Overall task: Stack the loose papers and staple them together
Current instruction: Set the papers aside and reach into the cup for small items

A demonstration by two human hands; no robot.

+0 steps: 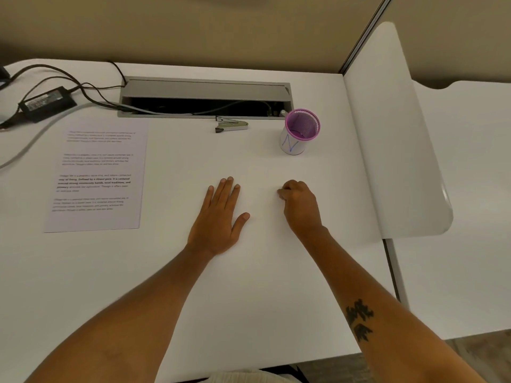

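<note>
A printed paper (96, 178) lies flat on the left of the white desk (262, 286); I cannot tell whether more sheets lie under it. A small metal stapler (231, 124) rests at the back, just in front of the cable slot. My left hand (218, 217) lies palm down on the desk's middle, fingers spread, holding nothing. To its right, my right hand (300, 205) rests on the desk with its fingers curled in; nothing shows in it. Both hands are well apart from the paper and the stapler.
A purple mesh cup (300, 131) with a white label stands right of the stapler. A grey open cable slot (204, 99) runs along the back. A black power adapter (47, 102) and cables lie at the back left. A white divider panel (392, 134) borders the right side.
</note>
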